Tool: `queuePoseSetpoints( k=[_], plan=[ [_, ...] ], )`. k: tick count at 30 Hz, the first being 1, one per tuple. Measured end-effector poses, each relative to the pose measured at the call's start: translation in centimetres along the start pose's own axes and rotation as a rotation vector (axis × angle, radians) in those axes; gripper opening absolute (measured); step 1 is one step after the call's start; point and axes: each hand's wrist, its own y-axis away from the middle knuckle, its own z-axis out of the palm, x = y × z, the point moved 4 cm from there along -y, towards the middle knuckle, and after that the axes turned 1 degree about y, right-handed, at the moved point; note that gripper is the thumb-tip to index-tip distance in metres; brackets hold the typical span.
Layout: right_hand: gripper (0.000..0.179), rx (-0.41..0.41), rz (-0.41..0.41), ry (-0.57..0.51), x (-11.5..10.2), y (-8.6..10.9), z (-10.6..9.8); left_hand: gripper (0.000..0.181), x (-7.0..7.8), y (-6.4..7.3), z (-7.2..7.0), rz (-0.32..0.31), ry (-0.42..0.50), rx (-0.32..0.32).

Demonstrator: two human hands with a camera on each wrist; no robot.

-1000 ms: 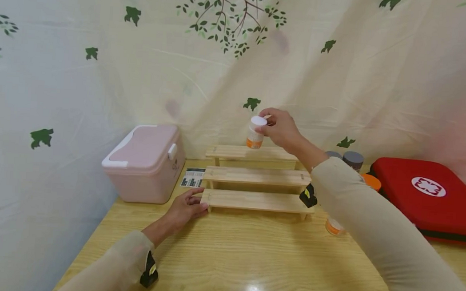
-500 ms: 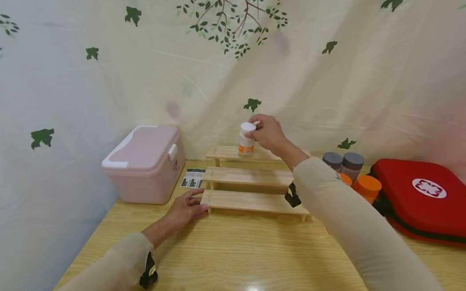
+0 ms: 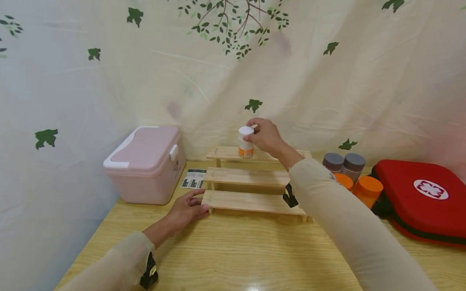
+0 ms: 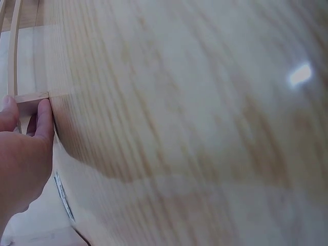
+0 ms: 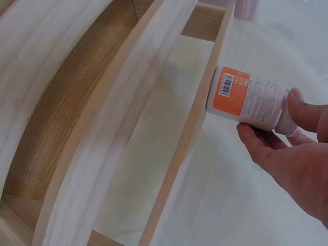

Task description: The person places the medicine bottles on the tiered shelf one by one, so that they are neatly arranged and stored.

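Note:
A white pill bottle [image 3: 246,143] with an orange band stands upright at the top step of a three-step wooden display rack [image 3: 253,202]. My right hand [image 3: 268,137] pinches it near the white cap between thumb and fingers. In the right wrist view the base of the bottle [image 5: 248,97] meets the top step's board [image 5: 182,148]. My left hand [image 3: 182,210] is at the rack's front left corner. Seen from the left wrist, that hand [image 4: 25,161] grips the end of the lowest step [image 4: 33,97] between thumb and fingers.
A pink lidded box [image 3: 143,166] stands left of the rack, with a printed sheet [image 3: 193,178] between them. Right of the rack are bottles with grey caps [image 3: 354,161] and orange caps [image 3: 370,186], near a red first-aid case [image 3: 430,200]. A leaf-patterned curtain [image 3: 204,86] hangs behind.
My right hand has moved left and down with the pill bottle, from above the rack to its top step. The left hand has stayed at the rack's corner.

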Motion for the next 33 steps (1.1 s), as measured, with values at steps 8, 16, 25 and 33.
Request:
queuePoseSetpoints(
  k=[8,16,25,33],
  plan=[
    [0.031,-0.021,0.009,0.015,0.2,-0.1,-0.1,0.058,0.1,-0.3,0.1,0.005,-0.002,-0.002],
    [0.062,-0.032,0.018,0.068,0.2,0.3,-1.1,0.057,-0.1,-0.7,0.1,0.014,-0.001,0.000],
    [0.067,-0.034,-0.085,0.244,1.0,3.8,-4.9,0.057,-0.3,-0.6,-0.1,0.025,-0.010,0.004],
    [0.070,-0.065,-0.146,0.334,1.6,10.0,-8.6,0.056,-0.1,-0.2,-0.2,0.022,-0.008,-0.005]
  ],
)
